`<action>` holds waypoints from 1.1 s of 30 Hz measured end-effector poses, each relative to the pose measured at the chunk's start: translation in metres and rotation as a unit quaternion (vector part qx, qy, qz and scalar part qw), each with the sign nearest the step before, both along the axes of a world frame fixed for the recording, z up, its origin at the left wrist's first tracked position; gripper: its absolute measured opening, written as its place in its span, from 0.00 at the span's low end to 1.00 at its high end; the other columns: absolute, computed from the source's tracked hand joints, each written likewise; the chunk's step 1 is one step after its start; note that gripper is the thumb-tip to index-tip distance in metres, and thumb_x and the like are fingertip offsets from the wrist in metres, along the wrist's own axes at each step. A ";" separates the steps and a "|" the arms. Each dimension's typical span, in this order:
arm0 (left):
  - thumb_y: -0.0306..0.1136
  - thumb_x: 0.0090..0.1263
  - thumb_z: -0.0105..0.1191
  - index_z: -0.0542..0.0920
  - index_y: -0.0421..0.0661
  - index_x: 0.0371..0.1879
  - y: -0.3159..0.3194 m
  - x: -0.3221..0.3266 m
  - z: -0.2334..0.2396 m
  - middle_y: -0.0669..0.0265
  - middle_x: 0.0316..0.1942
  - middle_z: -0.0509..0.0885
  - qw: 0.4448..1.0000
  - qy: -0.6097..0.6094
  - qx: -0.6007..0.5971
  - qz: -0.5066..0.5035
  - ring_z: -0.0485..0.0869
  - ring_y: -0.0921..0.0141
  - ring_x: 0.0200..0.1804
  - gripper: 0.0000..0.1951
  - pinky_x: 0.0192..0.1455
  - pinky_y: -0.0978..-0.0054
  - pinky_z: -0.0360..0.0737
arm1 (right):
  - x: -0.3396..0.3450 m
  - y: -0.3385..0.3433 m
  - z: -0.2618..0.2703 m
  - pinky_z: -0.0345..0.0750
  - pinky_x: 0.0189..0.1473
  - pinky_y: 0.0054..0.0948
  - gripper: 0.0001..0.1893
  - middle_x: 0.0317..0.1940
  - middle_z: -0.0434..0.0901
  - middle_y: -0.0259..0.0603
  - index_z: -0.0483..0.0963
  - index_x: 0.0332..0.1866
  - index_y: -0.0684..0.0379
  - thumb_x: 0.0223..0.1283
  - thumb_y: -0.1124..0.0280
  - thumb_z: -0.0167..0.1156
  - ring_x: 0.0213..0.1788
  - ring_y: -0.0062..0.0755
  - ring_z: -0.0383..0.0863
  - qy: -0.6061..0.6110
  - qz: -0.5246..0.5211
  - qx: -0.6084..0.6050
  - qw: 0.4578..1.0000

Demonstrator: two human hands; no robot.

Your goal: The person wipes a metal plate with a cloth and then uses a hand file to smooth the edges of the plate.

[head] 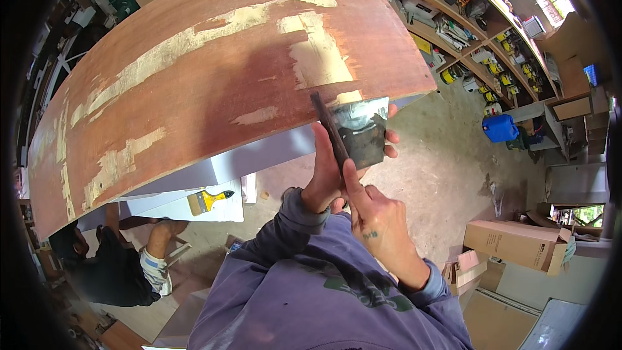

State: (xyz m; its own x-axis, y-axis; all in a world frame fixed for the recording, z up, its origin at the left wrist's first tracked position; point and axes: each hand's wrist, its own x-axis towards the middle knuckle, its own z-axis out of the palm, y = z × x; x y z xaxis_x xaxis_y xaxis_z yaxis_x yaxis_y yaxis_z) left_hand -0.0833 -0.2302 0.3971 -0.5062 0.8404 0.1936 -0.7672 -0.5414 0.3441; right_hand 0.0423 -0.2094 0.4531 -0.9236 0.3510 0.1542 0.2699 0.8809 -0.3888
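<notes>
In my left hand (326, 167) is a thin metal plate (364, 141), smeared with pale paste near its upper edge; my fingertips show past its right side. A narrow dark strip (331, 129), perhaps a scraper seen nearly edge-on, lies along the plate's left side. The index finger of my right hand (381, 218) presses on the strip's lower end; its other fingers are curled. Just beyond both hands is the near edge of a reddish-brown wooden panel (194, 78), with cream filler patches (320, 56) spread over it in ragged bands.
Below the panel, a yellow-handled paintbrush (209, 201) rests on a white board. A person in dark clothing (114, 272) crouches at lower left. Shelves with cans and tools (486, 46) stand at upper right, a blue jerrycan (500, 129) near them. A cardboard box (515, 247) lies at right.
</notes>
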 end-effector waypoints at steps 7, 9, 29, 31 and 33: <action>0.84 0.61 0.28 0.55 0.38 0.76 -0.001 -0.001 -0.009 0.46 0.68 0.69 0.998 0.013 0.042 -0.042 0.80 0.60 0.52 0.59 0.52 0.63 0.81 | -0.004 0.011 -0.004 0.76 0.21 0.40 0.40 0.24 0.75 0.44 0.63 0.76 0.48 0.53 0.79 0.60 0.20 0.44 0.79 0.020 0.003 -0.019 1.000; 0.84 0.61 0.26 0.55 0.38 0.76 -0.002 0.004 0.001 0.47 0.66 0.72 1.000 0.005 -0.013 -0.001 0.80 0.61 0.51 0.59 0.50 0.65 0.81 | 0.010 0.003 -0.007 0.76 0.21 0.40 0.41 0.25 0.76 0.45 0.62 0.77 0.47 0.53 0.79 0.60 0.21 0.44 0.79 -0.014 0.014 -0.014 1.000; 0.82 0.63 0.32 0.54 0.45 0.77 0.000 0.006 -0.002 0.48 0.74 0.64 0.998 -0.023 0.050 -0.026 0.78 0.55 0.58 0.55 0.60 0.55 0.78 | 0.012 0.022 -0.017 0.77 0.23 0.41 0.39 0.24 0.76 0.44 0.62 0.77 0.48 0.55 0.80 0.57 0.23 0.46 0.81 0.034 -0.070 -0.019 0.997; 0.81 0.64 0.32 0.53 0.47 0.78 0.000 0.005 -0.001 0.48 0.74 0.63 0.998 -0.033 0.054 -0.029 0.77 0.53 0.61 0.54 0.63 0.51 0.76 | 0.007 0.032 -0.015 0.77 0.23 0.41 0.38 0.23 0.75 0.44 0.63 0.76 0.49 0.56 0.80 0.57 0.22 0.45 0.81 0.074 -0.075 -0.035 0.994; 0.80 0.65 0.32 0.52 0.49 0.79 0.000 0.005 -0.003 0.48 0.75 0.62 0.997 -0.040 0.056 -0.037 0.77 0.51 0.63 0.53 0.64 0.51 0.76 | 0.015 0.020 -0.020 0.76 0.22 0.41 0.38 0.22 0.74 0.45 0.64 0.76 0.49 0.56 0.79 0.59 0.20 0.45 0.79 0.060 -0.069 -0.033 0.995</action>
